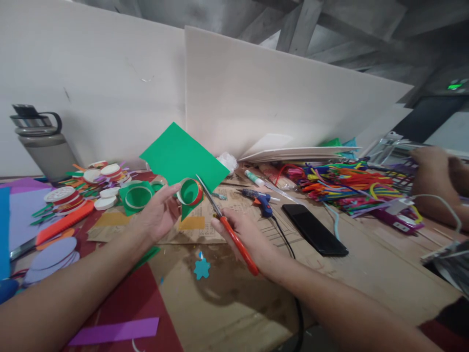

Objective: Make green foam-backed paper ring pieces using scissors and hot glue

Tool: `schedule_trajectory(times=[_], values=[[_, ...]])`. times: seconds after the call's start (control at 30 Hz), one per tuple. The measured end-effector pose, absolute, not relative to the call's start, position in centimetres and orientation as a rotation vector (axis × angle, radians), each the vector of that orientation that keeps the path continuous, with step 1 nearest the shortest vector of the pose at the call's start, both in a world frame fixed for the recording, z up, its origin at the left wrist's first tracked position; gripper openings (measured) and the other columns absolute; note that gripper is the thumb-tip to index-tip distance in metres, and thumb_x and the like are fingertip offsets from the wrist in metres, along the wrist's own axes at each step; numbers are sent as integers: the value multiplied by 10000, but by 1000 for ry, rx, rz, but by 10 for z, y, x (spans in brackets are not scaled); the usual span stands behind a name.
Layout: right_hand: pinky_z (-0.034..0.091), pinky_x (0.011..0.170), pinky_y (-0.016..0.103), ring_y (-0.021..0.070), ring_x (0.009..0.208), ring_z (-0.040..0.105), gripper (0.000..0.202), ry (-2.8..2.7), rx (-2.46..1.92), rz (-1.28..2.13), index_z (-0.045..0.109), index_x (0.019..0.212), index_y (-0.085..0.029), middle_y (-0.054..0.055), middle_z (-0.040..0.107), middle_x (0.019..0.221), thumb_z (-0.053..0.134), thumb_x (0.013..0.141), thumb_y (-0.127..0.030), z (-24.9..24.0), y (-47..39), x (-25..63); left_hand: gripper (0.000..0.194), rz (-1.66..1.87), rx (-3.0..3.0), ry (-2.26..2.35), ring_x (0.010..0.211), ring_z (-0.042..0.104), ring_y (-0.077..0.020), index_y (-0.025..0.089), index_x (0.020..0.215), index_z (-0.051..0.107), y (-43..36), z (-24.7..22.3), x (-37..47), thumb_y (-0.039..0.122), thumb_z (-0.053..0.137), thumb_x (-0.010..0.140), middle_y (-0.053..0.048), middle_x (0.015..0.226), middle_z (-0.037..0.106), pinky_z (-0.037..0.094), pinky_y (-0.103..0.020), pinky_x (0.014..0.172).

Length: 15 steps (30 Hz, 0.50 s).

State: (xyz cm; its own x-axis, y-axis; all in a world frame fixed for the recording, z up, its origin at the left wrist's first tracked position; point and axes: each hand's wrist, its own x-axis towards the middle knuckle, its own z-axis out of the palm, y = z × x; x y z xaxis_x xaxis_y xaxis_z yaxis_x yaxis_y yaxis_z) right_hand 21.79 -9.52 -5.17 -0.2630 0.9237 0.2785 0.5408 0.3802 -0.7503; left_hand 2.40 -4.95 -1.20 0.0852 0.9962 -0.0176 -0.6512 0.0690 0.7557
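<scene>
My left hand (163, 212) holds a small round cup (190, 193), green inside with a red-and-white side, and a pointed piece of green paper hangs below it. In my right hand (244, 234) are red-handled scissors (236, 239), their blades pointing up and forward beside the cup's right edge. Behind both hands lies a large green sheet (183, 154). A second round piece on green paper (139, 196) rests left of my left hand. On the table below the hands is a blue flower-shaped cutout (202, 268).
A black phone (314, 229) and a blue glue gun (260, 199) lie to the right, before colourful pipe cleaners (340, 186). A bottle (46, 146) stands at left, near an orange cutter (64, 222). Another person's arm (434, 176) is at far right.
</scene>
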Motion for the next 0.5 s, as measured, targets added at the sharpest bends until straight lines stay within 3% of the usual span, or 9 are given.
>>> schedule_trajectory(times=[0.13, 0.33, 0.5], values=[[291, 529, 251, 121, 564, 412, 348, -1924, -1251, 668, 471, 746, -216, -36, 466, 620, 455, 927, -513, -54, -95, 216, 272, 1422, 669, 654, 680, 665, -87, 194, 769, 530, -56, -15, 36, 38, 732, 675, 36, 774, 681, 564, -167, 625], [317, 536, 247, 124, 594, 445, 340, -1906, -1267, 748, 487, 743, -214, -35, 481, 634, 487, 911, -509, -49, -96, 215, 359, 1476, 873, 738, 707, 642, -80, 172, 822, 530, -49, -17, 32, 1, 760, 605, 25, 812, 672, 529, -170, 685], [293, 505, 244, 110, 557, 394, 346, -1874, -1253, 801, 465, 720, -214, -45, 426, 607, 500, 907, -502, -45, -100, 215, 401, 1409, 1133, 671, 833, 673, -139, 156, 953, 594, -45, -9, 22, 64, 786, 614, -42, 972, 703, 541, -263, 796]])
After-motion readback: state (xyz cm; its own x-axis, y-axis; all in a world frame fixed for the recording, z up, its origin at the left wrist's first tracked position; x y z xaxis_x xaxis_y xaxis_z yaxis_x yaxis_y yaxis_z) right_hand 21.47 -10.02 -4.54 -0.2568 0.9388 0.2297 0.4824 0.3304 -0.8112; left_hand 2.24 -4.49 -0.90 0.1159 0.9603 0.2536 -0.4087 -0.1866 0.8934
